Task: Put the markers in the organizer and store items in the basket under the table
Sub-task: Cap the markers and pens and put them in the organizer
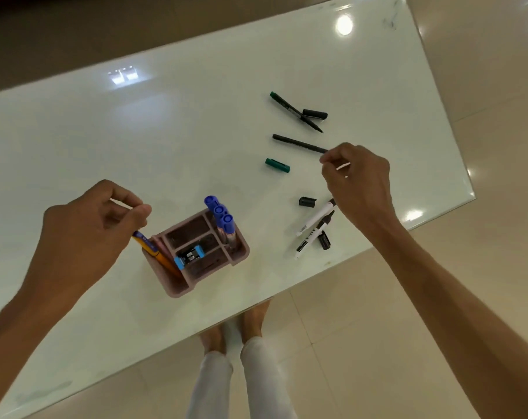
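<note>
Your pink organizer (196, 252) near the table's (196, 116) six o'clock edge holds three blue-capped markers (221, 219) at its two o'clock corner and a blue sharpener (190, 257) at centre. Your left hand (84, 237) pinches an orange pen (156, 252) slanting into its nine o'clock slot, and your right hand (358, 182) pinches the tip of a black marker (299, 143) at three o'clock. Bare tabletop lies toward eleven o'clock.

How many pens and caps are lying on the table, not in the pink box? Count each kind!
Thin dark pens: 2, one with a green end, one grey-black pinched by the right hand.
White markers: 2
Loose black caps: 3
Loose green cap: 1
Total: 8
</note>
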### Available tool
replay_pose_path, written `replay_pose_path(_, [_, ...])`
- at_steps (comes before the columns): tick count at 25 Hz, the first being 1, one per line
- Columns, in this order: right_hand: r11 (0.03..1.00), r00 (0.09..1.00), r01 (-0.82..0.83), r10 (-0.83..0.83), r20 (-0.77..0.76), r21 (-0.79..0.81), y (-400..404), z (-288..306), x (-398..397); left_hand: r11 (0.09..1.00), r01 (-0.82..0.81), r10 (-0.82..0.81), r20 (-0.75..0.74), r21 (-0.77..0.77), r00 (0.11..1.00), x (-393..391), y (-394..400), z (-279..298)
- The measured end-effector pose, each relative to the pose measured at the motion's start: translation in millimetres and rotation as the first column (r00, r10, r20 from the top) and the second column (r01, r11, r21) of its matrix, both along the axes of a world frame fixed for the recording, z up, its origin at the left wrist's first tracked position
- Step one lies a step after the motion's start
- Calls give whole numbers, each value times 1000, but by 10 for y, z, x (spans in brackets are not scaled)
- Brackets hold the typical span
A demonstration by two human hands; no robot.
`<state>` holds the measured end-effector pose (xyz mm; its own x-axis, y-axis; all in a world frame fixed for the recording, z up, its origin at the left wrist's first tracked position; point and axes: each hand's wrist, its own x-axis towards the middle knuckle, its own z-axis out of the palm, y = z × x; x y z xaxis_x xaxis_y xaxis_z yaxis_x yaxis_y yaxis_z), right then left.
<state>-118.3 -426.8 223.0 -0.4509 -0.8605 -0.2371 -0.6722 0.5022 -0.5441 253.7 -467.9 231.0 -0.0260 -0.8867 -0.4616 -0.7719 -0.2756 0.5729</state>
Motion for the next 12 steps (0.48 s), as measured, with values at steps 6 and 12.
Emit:
replay_pose_path(6, [974,954,-188,211,-213,125,-341,-413,-167,1000,12,-13,-46,-22,999,-285,-290,-21])
replay_pose_path(12, [933,903,-274,333,-270,233,-378,-582,-178,993,109,-112,-81,-44,990,-771,-660,-21])
